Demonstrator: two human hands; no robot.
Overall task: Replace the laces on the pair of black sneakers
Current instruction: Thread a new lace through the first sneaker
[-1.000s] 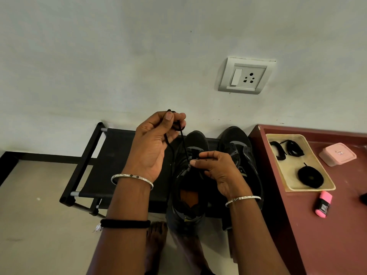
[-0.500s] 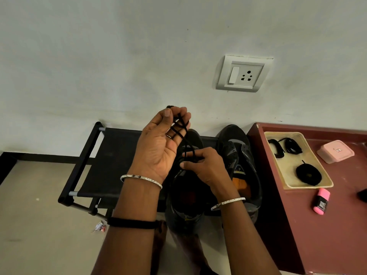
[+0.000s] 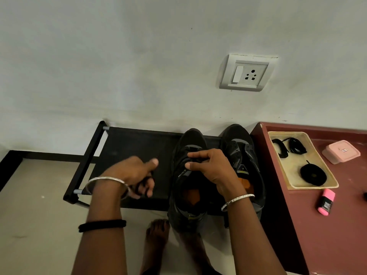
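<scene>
Left hand (image 3: 131, 175): blurred, the black lace (image 3: 143, 185) in its curled fingers barely traceable.
Right hand (image 3: 210, 167): covers the sneaker (image 3: 183, 176) eyelets; grip unclear.
Dark object (image 3: 365, 196): cut by the right edge.

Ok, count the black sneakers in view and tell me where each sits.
2. One sneaker stands on the black rack under the right hand; the second sneaker stands beside it, next to the maroon table.

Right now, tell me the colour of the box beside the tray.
The box is pale pink; head view.
</scene>
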